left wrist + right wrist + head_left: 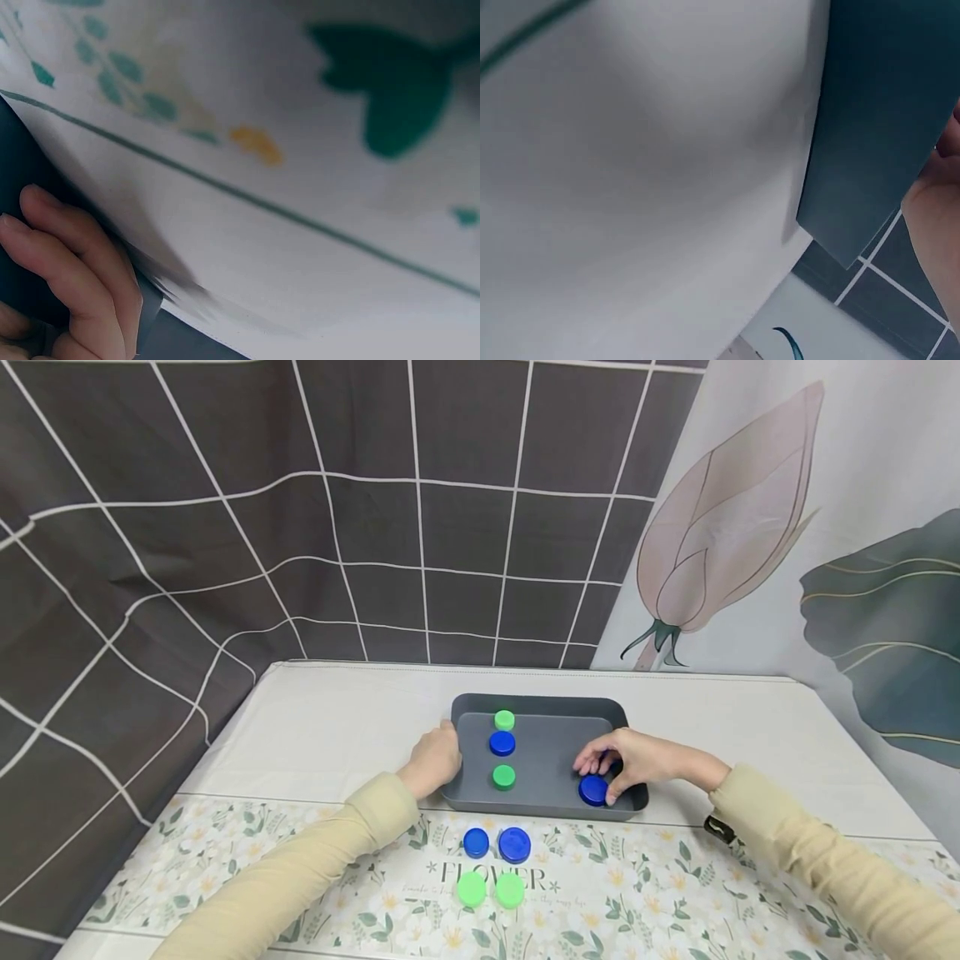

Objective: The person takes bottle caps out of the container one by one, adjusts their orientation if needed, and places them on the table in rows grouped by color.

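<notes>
A dark grey rectangular tray lies on the table. My left hand grips its left wall; curled fingers show against the tray's dark side in the left wrist view. Inside the tray's right front corner, my right hand holds a large blue bottle cap between thumb and fingers. In the right wrist view the tray wall hides most of this hand. Down the tray's left part stand a light green cap, a blue cap and a darker green cap.
In front of the tray, a small blue cap and a bigger blue cap sit side by side on the flowered cloth. Two light green caps, a left one and a right one, lie nearer. A dark gridded curtain hangs behind.
</notes>
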Demonstrator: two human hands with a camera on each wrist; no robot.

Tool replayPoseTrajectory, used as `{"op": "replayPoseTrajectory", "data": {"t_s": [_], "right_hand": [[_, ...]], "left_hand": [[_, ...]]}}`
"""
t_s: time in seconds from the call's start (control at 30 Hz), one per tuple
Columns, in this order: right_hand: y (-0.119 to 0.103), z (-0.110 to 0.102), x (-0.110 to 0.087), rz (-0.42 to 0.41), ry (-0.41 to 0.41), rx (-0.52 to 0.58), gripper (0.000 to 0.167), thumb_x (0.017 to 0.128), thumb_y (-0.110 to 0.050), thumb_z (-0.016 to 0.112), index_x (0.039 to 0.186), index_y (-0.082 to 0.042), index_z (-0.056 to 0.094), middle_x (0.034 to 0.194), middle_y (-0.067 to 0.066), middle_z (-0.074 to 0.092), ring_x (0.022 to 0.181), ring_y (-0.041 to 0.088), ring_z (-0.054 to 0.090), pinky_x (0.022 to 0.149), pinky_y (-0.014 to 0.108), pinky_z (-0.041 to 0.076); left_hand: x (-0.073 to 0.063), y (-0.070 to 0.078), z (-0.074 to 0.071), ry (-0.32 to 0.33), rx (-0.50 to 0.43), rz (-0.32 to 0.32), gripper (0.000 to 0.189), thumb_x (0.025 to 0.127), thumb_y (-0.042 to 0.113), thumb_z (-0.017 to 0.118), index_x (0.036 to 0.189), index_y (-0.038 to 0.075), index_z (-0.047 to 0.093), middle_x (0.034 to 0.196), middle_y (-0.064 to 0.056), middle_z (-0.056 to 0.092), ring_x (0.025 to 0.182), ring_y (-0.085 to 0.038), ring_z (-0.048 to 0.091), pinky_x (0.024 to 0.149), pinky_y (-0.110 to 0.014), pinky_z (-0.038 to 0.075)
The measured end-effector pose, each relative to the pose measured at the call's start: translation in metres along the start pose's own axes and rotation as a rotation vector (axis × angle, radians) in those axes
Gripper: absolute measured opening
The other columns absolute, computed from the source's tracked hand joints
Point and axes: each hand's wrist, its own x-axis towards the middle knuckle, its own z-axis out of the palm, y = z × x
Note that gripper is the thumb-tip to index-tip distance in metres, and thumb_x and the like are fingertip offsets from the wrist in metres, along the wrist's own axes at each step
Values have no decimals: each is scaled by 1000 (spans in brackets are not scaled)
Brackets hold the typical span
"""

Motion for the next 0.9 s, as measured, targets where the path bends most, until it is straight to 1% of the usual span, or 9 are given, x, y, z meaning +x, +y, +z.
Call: {"op": "replayPoseTrajectory", "data": {"t_s": [0.13, 0.3, 0.5, 0.63, 0.9], "right_hand": [[2, -2, 1, -3, -29, -18, 49, 69, -15, 85, 113, -4, 65, 107, 7, 70, 90, 7, 60, 80, 24, 55], [2, -2, 3, -2, -54, -42, 47, 69, -13, 85, 111, -5, 66, 105, 4, 69, 89, 6, 59, 76, 25, 56], [0, 0, 4, 32, -81, -79, 47, 68, -11, 86, 111, -9, 67, 103, -3, 68, 88, 2, 57, 74, 22, 56], [-1, 1, 4, 34, -83, -90, 46, 69, -11, 86, 110, -10, 67, 102, -4, 67, 88, 2, 56, 74, 21, 56], [1, 3, 2, -9, -61, -138, 39, 70, -19, 85, 105, -13, 68, 99, -5, 67, 85, 1, 56, 74, 22, 54]], "left_hand": [[0, 0, 0, 1, 0, -4, 32, 92, 0, 49, 120, -16, 46, 72, -19, 62, 52, -19, 59, 43, -22, 49], [0, 1, 0, 1, 1, -6, 36, 92, 0, 48, 124, -17, 44, 71, -18, 61, 52, -18, 58, 43, -22, 49], [0, 0, 0, -3, -16, -8, 37, 92, -1, 48, 124, -17, 43, 72, -19, 61, 51, -19, 58, 43, -22, 49], [0, 0, 0, -6, -24, -5, 37, 92, 0, 48, 125, -17, 43, 73, -20, 62, 52, -19, 59, 43, -22, 49], [0, -1, 1, -8, -13, -8, 35, 92, 0, 48, 122, -16, 44, 72, -19, 62, 51, -19, 59, 42, -22, 49]]}}
